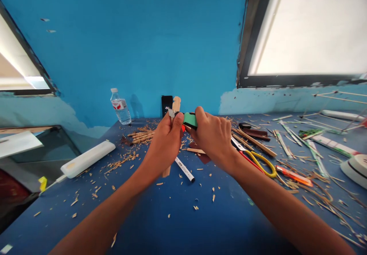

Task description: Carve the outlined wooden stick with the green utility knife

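My left hand (166, 138) is closed around a flat wooden stick (176, 103) that pokes up above my fingers, with its lower end showing under my wrist. My right hand (212, 136) grips a green utility knife (190, 119). Its metal blade (172, 113) lies against the stick at my left thumb. Both hands are raised a little over the blue table (183, 216), close together.
Wood shavings and a pile of carved sticks (142, 135) litter the table. A white marker (185, 169) lies below my hands. Yellow-handled scissors (255, 159), an orange cutter (294, 176) and thin strips lie right. A water bottle (120, 106) and a white case (87, 158) sit left.
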{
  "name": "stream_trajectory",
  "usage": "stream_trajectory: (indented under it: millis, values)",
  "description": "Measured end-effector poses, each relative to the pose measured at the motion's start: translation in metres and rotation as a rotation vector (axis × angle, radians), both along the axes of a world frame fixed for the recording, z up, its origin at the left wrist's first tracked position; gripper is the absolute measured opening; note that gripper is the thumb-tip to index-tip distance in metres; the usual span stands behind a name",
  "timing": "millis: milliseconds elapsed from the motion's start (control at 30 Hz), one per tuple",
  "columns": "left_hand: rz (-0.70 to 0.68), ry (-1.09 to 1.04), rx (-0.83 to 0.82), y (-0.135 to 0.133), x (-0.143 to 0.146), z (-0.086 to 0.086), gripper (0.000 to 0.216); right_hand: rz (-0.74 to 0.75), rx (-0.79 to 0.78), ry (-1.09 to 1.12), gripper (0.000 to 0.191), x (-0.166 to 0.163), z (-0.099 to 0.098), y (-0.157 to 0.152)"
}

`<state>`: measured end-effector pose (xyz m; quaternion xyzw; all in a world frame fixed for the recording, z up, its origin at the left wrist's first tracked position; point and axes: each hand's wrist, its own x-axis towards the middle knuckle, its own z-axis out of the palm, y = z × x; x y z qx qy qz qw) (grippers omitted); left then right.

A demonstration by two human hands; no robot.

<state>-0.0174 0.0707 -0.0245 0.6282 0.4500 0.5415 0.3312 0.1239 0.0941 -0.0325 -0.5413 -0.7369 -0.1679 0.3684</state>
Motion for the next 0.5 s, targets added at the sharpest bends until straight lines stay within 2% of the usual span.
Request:
stream_trajectory:
  millis: [167,300,400,500]
  values:
    - [-0.082,-0.115,-0.087,-0.002,-0.001,0.006,0.037,0.244,-0.036,0.086,0.014,0.016,-0.001,0.022]
    - [-0.115,-0.207,-0.085,-0.012,-0.002,0.021,0.015,0.54,-0.111,0.218,0.032,0.033,0.007,0.033]
    - [-0.127,-0.154,-0.063,-0.02,-0.002,0.024,0.006,0.69,-0.152,0.357,0.035,0.033,0.016,0.024]
    - [-0.138,-0.024,-0.025,-0.027,-0.001,0.02,0.013,0.828,-0.179,0.489,0.031,0.026,0.026,0.006]
